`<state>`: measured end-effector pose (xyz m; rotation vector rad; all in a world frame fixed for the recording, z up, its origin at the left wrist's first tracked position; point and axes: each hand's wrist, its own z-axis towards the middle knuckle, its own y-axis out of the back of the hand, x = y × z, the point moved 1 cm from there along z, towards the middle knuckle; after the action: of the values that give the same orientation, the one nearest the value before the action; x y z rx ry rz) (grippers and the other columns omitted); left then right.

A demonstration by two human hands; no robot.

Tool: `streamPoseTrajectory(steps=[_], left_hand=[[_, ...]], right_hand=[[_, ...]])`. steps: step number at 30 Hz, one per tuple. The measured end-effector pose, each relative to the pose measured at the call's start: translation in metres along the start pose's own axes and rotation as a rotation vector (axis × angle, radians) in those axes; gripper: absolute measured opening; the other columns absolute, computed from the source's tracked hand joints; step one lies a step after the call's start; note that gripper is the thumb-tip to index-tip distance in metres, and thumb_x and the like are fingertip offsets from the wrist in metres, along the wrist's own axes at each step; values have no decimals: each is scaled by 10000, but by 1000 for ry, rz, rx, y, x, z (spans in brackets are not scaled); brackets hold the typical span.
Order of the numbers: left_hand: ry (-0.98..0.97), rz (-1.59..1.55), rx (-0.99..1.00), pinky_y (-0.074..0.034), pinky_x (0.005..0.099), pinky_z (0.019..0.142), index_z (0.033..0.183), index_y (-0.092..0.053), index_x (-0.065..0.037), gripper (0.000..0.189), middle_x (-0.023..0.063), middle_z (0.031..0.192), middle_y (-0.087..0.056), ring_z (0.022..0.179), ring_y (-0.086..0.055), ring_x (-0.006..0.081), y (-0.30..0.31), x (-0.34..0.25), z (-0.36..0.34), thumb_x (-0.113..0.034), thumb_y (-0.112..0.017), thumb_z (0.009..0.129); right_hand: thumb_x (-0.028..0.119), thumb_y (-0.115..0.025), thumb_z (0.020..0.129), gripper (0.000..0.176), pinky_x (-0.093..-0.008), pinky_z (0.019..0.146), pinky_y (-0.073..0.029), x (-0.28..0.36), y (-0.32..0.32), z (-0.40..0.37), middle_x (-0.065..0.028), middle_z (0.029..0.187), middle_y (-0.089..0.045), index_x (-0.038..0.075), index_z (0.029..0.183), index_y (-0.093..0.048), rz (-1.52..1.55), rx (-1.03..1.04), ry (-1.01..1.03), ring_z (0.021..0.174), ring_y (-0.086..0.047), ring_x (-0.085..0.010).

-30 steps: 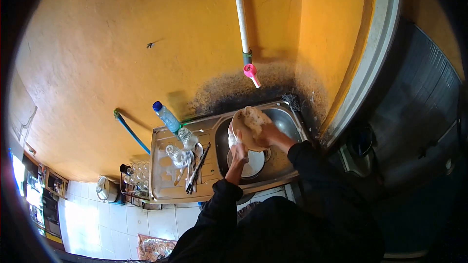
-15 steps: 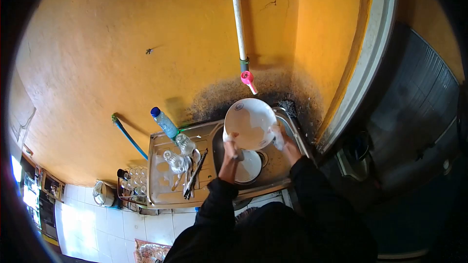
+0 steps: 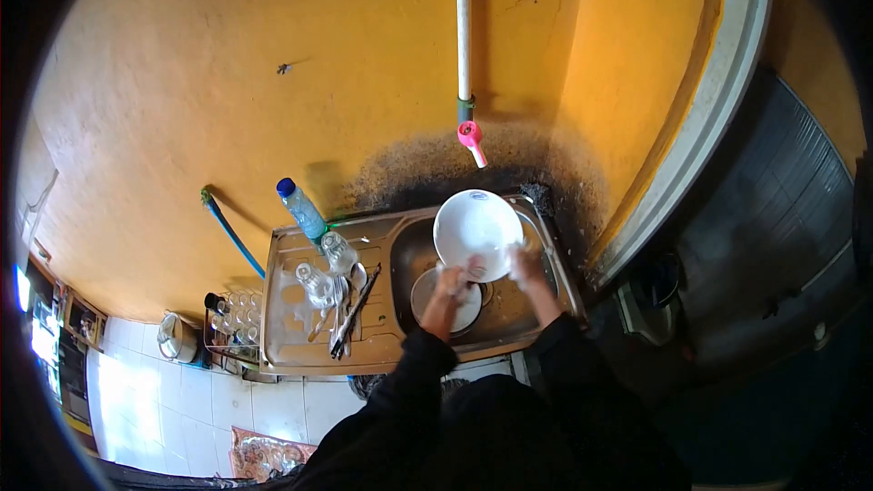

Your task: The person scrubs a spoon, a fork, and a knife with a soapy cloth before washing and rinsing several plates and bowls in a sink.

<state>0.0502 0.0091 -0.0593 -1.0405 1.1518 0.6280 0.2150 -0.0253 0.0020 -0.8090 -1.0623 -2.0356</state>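
A white bowl (image 3: pixel 477 223) is held up over the metal sink (image 3: pixel 414 259), its inside facing me. My left hand (image 3: pixel 447 286) is closed on the bowl's lower left rim. At the lower right rim is my right hand (image 3: pixel 527 268), sudsy and blurred by motion, with its fingers against the bowl; whether it also holds a sponge is not clear. Below the bowl, another white dish (image 3: pixel 468 309) lies in the sink basin, partly covered by my left hand.
Left on the drainboard (image 3: pixel 296 332) are glasses (image 3: pixel 315 282), a blue-capped bottle (image 3: pixel 303 207) and cutlery (image 3: pixel 355 314). A pink tap (image 3: pixel 470 135) hangs above the sink. A rack of glasses (image 3: pixel 238 316) stands further left. A dark scrubber (image 3: pixel 535 193) sits at the back corner.
The bowl has turned more upright towards me, and its inside looks whiter. My hands have shifted around its lower rim. The whole view has moved slightly.
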Motion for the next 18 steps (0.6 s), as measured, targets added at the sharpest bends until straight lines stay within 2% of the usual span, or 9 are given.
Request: streamPoseTrajectory(steps=[1, 2, 4, 6, 8, 10, 12, 15, 18], left_hand=[[-35, -15, -217, -451, 268, 443, 790, -549, 34, 111, 95, 669, -556, 483, -520, 163, 2, -6, 15, 20, -478, 705], [-9, 146, -234, -460, 265, 495, 781, -544, 33, 94, 109, 725, -556, 582, -540, 154, -9, -42, 6, 20, -502, 699], [-18, -308, -323, -457, 258, 532, 769, -547, 41, 94, 146, 832, -546, 707, -545, 159, -14, -14, 13, -20, -521, 702], [-42, -746, -231, -480, 313, 586, 927, -482, 51, 212, 138, 848, -522, 712, -546, 210, 7, 92, 58, -31, -495, 732], [83, -419, -323, -465, 280, 571, 840, -522, 46, 152, 160, 851, -536, 786, -536, 193, -18, 58, 44, -34, -494, 714], [132, -151, -316, -470, 287, 591, 824, -531, 38, 134, 165, 855, -533, 811, -528, 186, -14, -18, 8, -29, -493, 715], [161, -36, -293, -474, 279, 594, 861, -510, 37, 164, 162, 863, -526, 792, -527, 175, -23, -31, 13, -5, -495, 704], [153, -727, -481, -467, 285, 613, 959, -449, 33, 297, 132, 913, -508, 724, -528, 184, -56, -26, 2, 44, -506, 668], [-66, -625, -417, -455, 264, 584, 952, -476, 57, 290, 113, 851, -536, 701, -538, 178, -57, -26, 3, -3, -551, 678]], right_hand=[[150, -502, 634, 137, -308, 442, -348, -16, 8, 6, -31, 503, -463, 20, 599, -476, -252, 380, 102, 467, -449, -145], [153, -508, 644, 163, -325, 464, -363, 19, 22, 8, -60, 560, -485, -7, 627, -480, 202, 305, -547, 513, -467, -164], [252, -484, 688, 237, -360, 754, -334, -28, -3, 5, -104, 719, -516, 18, 720, -498, 64, 90, -161, 723, -465, -189], [265, -475, 707, 286, -357, 791, -310, -7, -51, -22, -84, 755, -509, -10, 777, -509, -145, -763, 45, 741, -456, -202], [236, -505, 689, 354, -348, 789, -319, -2, -24, -10, -85, 802, -494, -38, 910, -469, 247, -560, 124, 761, -449, -190], [86, -482, 609, 197, -320, 539, -401, -75, -6, 2, -136, 748, -504, -44, 755, -452, 136, 354, -239, 633, -494, -194], [75, -485, 598, 241, -314, 555, -414, 43, 23, 15, -121, 787, -499, -35, 807, -441, 12, 324, -199, 649, -496, -191], [133, -501, 627, 359, -330, 688, -396, 52, -17, -18, -184, 865, -483, -48, 932, -443, 380, -599, -2, 811, -488, -272], [138, -511, 655, 502, -301, 866, -293, 7, -13, -20, -146, 1050, -447, -51, 1093, -358, 330, -272, -208, 994, -410, -231]])
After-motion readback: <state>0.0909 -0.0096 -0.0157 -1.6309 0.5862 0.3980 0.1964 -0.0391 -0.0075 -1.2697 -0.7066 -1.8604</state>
